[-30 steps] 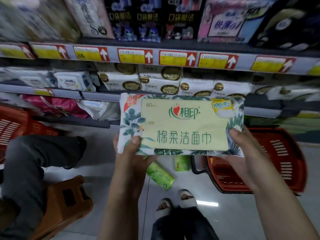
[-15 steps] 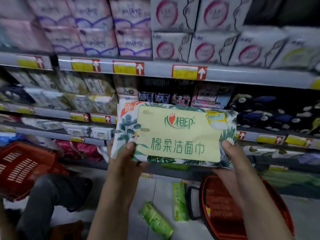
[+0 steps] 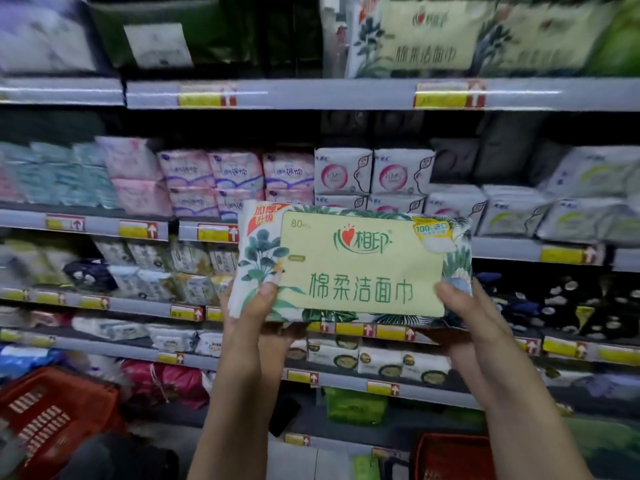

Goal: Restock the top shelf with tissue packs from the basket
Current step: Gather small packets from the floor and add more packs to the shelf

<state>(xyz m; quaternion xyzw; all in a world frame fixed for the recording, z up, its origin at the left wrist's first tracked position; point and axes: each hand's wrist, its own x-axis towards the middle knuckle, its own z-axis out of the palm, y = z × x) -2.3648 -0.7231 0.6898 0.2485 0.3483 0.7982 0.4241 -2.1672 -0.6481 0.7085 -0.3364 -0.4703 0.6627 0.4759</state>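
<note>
Green-leafed tissue pack [image 3: 353, 268] is held up flat, the left hand [image 3: 249, 327] and right hand [image 3: 471, 323] each gripping a lower corner, thumbs on its front. It hangs well below the top shelf [image 3: 346, 93], where matching packs [image 3: 426, 36] already stand. Placing remains; the red basket [image 3: 450, 455] contents are hidden.

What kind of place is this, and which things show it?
Probably a supermarket aisle: shelves of packaged goods, yellow price tags along the shelf edges, and a red shopping basket. The left hand and right hand hold a tissue pack.
</note>
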